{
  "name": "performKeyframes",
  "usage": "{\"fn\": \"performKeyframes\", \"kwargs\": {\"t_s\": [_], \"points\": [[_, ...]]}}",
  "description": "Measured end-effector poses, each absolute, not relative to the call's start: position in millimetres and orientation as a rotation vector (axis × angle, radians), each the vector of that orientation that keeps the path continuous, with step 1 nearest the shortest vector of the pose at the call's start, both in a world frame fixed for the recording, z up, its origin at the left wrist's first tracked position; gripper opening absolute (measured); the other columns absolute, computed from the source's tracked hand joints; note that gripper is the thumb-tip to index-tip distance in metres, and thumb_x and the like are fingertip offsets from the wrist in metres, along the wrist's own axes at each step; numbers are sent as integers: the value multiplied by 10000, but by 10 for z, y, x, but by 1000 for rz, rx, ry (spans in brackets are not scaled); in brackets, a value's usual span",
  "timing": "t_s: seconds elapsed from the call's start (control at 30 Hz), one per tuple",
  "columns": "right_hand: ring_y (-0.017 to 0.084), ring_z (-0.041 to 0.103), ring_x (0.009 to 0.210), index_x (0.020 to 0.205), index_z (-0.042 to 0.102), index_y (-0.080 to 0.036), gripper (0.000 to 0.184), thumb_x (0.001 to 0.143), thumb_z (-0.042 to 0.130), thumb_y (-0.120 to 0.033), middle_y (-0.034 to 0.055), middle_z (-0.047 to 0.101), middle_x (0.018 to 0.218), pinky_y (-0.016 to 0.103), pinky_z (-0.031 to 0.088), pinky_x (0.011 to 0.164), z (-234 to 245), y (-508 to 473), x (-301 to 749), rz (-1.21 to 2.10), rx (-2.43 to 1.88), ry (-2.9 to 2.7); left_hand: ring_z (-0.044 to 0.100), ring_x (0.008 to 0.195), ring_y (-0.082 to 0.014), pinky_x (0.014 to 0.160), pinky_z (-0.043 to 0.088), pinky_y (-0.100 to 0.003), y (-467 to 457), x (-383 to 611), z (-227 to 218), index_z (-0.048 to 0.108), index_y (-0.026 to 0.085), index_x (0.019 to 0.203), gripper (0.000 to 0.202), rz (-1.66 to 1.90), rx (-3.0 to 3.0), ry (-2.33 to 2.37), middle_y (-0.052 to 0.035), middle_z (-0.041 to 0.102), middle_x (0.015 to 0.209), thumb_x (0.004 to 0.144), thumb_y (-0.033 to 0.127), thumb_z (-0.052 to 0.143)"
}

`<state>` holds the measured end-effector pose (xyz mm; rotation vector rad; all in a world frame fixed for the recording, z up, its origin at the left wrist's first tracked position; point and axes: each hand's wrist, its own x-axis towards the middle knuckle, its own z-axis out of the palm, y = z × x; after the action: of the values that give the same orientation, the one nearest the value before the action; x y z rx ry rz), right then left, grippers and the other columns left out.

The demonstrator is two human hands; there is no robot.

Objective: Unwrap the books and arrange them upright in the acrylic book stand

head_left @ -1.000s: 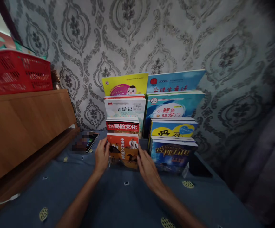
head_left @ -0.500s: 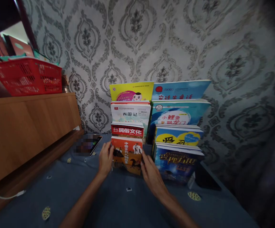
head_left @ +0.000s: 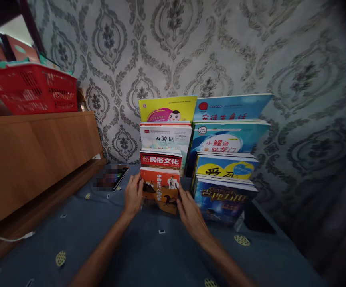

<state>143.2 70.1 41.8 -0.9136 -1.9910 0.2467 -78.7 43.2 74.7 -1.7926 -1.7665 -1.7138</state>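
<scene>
An orange book with horsemen on its cover (head_left: 160, 190) stands at the front of the left row of a tiered book stand. My left hand (head_left: 133, 195) grips its left edge, and my right hand (head_left: 190, 213) holds its right edge, fingers curled round it. Behind it rise a red-banded book (head_left: 161, 159), a white book (head_left: 165, 136) and a yellow book (head_left: 167, 109). The right row holds a dark blue book (head_left: 224, 197), a yellow and blue one (head_left: 225, 168), and two light blue ones (head_left: 228, 137) behind.
A blue patterned cloth (head_left: 149, 255) covers the surface. A phone (head_left: 119, 177) lies left of the stand. A wooden headboard (head_left: 32, 159) on the left carries a red basket (head_left: 32, 89). A dark flat object (head_left: 258, 219) lies right of the stand. Patterned wallpaper is behind.
Both hands stay on the orange book's edges. The view has shifted slightly, and the hands sit a little closer in against the book.
</scene>
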Motion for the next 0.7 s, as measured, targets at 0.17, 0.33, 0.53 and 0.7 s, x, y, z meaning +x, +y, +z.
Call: {"fn": "performKeyframes", "kwargs": {"t_s": [0.17, 0.33, 0.53, 0.7], "points": [[289, 625, 1156, 1567, 312, -241, 559, 1010, 331, -278, 139, 624, 1241, 491, 549, 977, 373, 711, 1433, 255, -934, -1984, 625, 985, -241, 873, 490, -377, 434, -814, 743, 645, 198, 1170, 336, -1708, -1819, -1752, -103, 677, 1047, 1015, 356, 392], [303, 549, 1291, 1552, 338, -225, 544, 1016, 329, -319, 151, 590, 1359, 527, 496, 1046, 334, 713, 1429, 287, -966, -1962, 609, 1024, -250, 904, 474, -391, 430, -830, 734, 639, 201, 1150, 334, -1662, -1815, -1780, -105, 676, 1071, 1017, 367, 382], [290, 580, 1235, 1557, 319, -244, 547, 1017, 340, -321, 147, 597, 1332, 523, 505, 1032, 384, 694, 1439, 309, -915, -1965, 601, 977, -243, 875, 476, -376, 414, -817, 757, 644, 211, 1098, 334, -1634, -1803, -1787, -94, 659, 1024, 1022, 382, 368], [287, 565, 1258, 1545, 326, -220, 540, 1015, 350, -319, 153, 585, 1352, 518, 489, 1053, 395, 696, 1438, 312, -909, -1963, 604, 945, -247, 844, 485, -369, 376, -794, 801, 638, 203, 1106, 359, -1604, -1818, -1792, -86, 626, 971, 1025, 403, 352]]}}
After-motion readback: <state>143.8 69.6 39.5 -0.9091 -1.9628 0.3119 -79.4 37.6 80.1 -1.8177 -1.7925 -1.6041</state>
